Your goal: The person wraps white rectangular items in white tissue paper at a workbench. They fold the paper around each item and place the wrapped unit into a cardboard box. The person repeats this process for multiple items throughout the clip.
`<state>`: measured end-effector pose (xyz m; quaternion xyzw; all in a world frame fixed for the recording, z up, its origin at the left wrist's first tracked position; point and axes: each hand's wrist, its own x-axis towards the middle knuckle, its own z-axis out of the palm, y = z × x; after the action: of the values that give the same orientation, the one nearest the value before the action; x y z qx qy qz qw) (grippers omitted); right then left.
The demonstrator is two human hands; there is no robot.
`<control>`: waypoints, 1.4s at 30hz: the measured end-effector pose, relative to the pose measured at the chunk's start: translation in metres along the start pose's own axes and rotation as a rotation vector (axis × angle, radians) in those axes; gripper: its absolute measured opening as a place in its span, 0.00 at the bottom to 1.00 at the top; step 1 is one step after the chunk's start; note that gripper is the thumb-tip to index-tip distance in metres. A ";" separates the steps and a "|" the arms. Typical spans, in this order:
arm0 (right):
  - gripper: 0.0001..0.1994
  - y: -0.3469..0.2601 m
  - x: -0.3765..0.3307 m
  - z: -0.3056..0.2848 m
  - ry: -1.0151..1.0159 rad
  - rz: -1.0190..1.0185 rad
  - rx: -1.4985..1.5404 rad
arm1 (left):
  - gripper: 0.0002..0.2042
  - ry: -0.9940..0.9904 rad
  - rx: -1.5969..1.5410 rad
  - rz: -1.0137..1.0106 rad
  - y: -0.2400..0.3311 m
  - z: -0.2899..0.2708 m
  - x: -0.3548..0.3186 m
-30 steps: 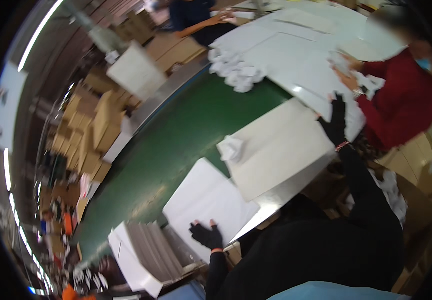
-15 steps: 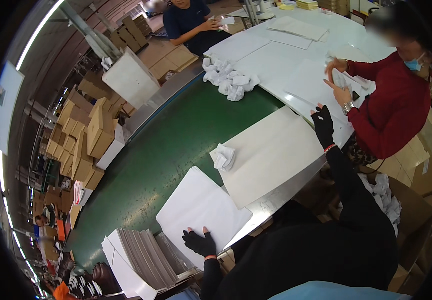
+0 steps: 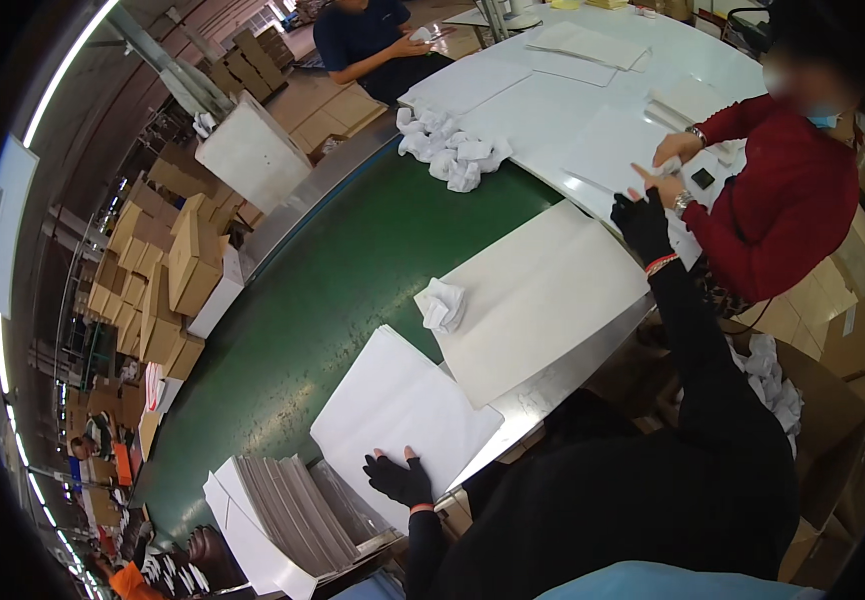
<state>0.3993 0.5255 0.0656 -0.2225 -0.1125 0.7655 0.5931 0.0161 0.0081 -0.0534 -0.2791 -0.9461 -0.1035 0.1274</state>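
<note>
My left hand [image 3: 400, 478], in a black fingerless glove, lies with fingers spread on a stack of white paper sheets [image 3: 393, 390]. My right hand [image 3: 643, 226], gloved the same way, reaches out at the far right, over the edge of the white table. Its fingers are stretched and I see nothing in them. Close beyond it are the hands [image 3: 675, 170] of a co-worker in red, with a small white piece in them. Between my hands a crumpled white paper wad [image 3: 444, 305] rests on a large off-white board [image 3: 543, 300].
A green conveyor belt [image 3: 283, 340] runs past on the left. Crumpled paper [image 3: 453, 150] lies in a heap at its far end. Grey boards [image 3: 283, 515] stand in a box by my left hand. Another person [image 3: 368, 50] sits beyond; brown cartons [image 3: 188, 270] are stacked left.
My right hand has moved a little forward, closer to the co-worker's hands. The co-worker's hands have come down toward the table. My left hand stays on the paper stack.
</note>
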 end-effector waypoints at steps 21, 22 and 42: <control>0.25 0.060 -0.042 -0.083 -0.015 -0.696 -1.675 | 0.36 0.001 -0.007 0.019 0.005 -0.001 0.005; 0.28 0.073 -0.053 -0.096 -0.059 -0.845 -1.826 | 0.36 0.002 -0.012 0.013 0.005 -0.001 0.005; 0.38 0.097 -0.088 -0.132 -0.267 -0.794 -2.317 | 0.36 0.003 -0.078 -0.006 0.010 -0.006 0.008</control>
<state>0.3958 0.4032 -0.0736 -0.4874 -0.8447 -0.0029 0.2210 0.0165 0.0185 -0.0443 -0.2806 -0.9421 -0.1411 0.1175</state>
